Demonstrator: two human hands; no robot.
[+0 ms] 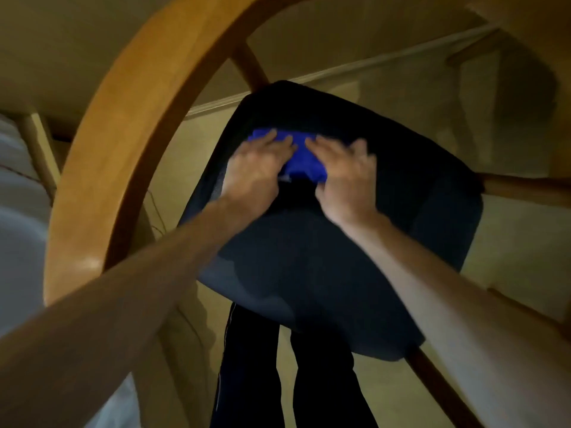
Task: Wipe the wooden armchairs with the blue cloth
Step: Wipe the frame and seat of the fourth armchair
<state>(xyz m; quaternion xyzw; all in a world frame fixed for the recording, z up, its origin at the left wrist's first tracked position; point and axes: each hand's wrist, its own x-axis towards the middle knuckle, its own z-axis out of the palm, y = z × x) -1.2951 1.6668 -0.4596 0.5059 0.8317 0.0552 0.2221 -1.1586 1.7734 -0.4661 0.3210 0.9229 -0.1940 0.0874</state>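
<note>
The blue cloth (304, 163) lies bunched on the dark seat cushion (340, 261) of a wooden armchair. My left hand (256, 173) presses on the cloth's left side, fingers spread over it. My right hand (346, 180) covers its right side, so only the cloth's middle shows between them. The chair's curved wooden rail (123, 134) arcs over the left and top of the view, close to the camera. A wooden spindle (250, 66) runs from the rail down behind the seat. Another wooden part (525, 189) sticks out at the seat's right.
My legs in dark trousers (309, 381) stand below the seat on a beige floor (525, 242). A pale skirting board (370, 63) runs along the wall behind the chair. Something white and soft (18, 211) fills the left edge. A lower wooden bar (438, 387) slants at bottom right.
</note>
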